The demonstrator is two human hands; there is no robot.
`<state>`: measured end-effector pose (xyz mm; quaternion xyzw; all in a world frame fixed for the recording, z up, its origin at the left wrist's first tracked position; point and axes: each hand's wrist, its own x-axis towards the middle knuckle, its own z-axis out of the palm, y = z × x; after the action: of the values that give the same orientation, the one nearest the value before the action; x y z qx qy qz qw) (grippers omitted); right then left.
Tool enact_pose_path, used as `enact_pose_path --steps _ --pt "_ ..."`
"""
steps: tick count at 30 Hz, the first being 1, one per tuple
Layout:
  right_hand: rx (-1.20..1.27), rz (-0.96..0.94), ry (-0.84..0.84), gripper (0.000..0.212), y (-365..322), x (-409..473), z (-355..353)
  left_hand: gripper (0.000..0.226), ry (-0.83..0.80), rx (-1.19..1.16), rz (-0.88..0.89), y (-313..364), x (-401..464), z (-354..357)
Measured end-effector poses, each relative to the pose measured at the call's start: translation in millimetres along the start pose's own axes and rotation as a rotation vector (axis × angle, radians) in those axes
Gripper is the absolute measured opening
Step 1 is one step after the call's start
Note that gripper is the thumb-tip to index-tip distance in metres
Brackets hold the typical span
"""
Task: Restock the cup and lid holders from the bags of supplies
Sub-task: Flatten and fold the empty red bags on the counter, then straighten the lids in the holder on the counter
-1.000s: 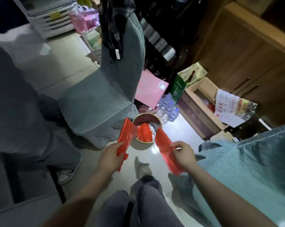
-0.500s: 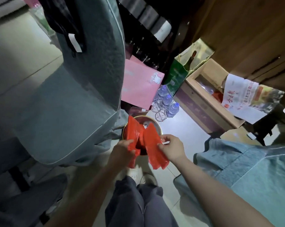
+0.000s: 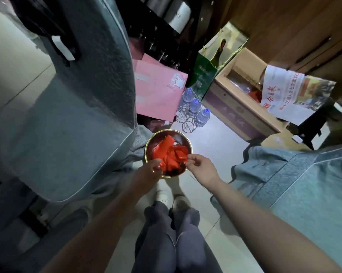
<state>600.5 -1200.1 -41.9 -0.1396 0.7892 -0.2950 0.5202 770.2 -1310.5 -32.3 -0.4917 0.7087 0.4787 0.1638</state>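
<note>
Both hands reach down over a round metal bin (image 3: 168, 134) that stands on the tiled floor (image 3: 221, 138) just ahead of the person's white shoes (image 3: 164, 196). The bin is stuffed with crumpled red plastic bags (image 3: 170, 152). The left hand (image 3: 149, 170), at the bin's 7 o'clock rim, has its fingers curled around the near edge of the red plastic. The right hand (image 3: 200, 167), at 4 o'clock, pinches a corner of the same plastic between thumb and forefinger. At the bin's 9 o'clock stands a chair in a grey-green cover (image 3: 77, 115). At 12 to 1 o'clock three water bottles (image 3: 194, 107) sit in a wire rack, with a pink folder (image 3: 156, 95) leaning at 11 o'clock and an open cardboard box (image 3: 243, 113) at 2 o'clock, a newspaper (image 3: 284, 93) draped over its far side.
</note>
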Motion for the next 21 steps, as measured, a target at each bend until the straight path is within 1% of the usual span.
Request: enact_pose_path --steps 2,3,5,6,8,9,12,14,18,21 --pt "-0.034 -0.003 -0.020 0.033 -12 -23 -7 0.047 -0.021 0.028 0.031 14 -23 -14" --pt "-0.068 -0.011 -0.025 0.034 -17 -35 -12 0.055 -0.043 0.058 0.054 23 -35 -20" --pt "-0.149 -0.045 -0.021 0.036 -28 -58 -22 0.084 -0.072 0.098 0.157 40 -57 -33" --pt "-0.179 -0.063 -0.012 0.036 -33 -69 -27 0.085 -0.083 0.127 0.193 48 -65 -38" --pt "-0.236 -0.089 0.021 0.038 -39 -91 -39 0.060 -0.088 0.223 0.214 65 -78 -46" --pt "-0.267 -0.096 0.043 0.039 -42 -102 -45 0.053 -0.082 0.258 0.252 71 -82 -49" --pt "-0.327 -0.103 0.117 0.044 -42 -134 -66 0.053 -0.090 0.351 0.375 95 -92 -51" --pt "-0.324 -0.096 0.175 0.045 -38 -158 -83 0.052 -0.131 0.422 0.447 118 -101 -45" --pt "-0.291 -0.076 0.327 0.046 -22 -214 -123 0.057 -0.190 0.541 0.581 171 -123 -22" --pt "-0.283 -0.051 0.452 0.047 0 -263 -154 0.060 -0.250 0.600 0.739 213 -149 4"
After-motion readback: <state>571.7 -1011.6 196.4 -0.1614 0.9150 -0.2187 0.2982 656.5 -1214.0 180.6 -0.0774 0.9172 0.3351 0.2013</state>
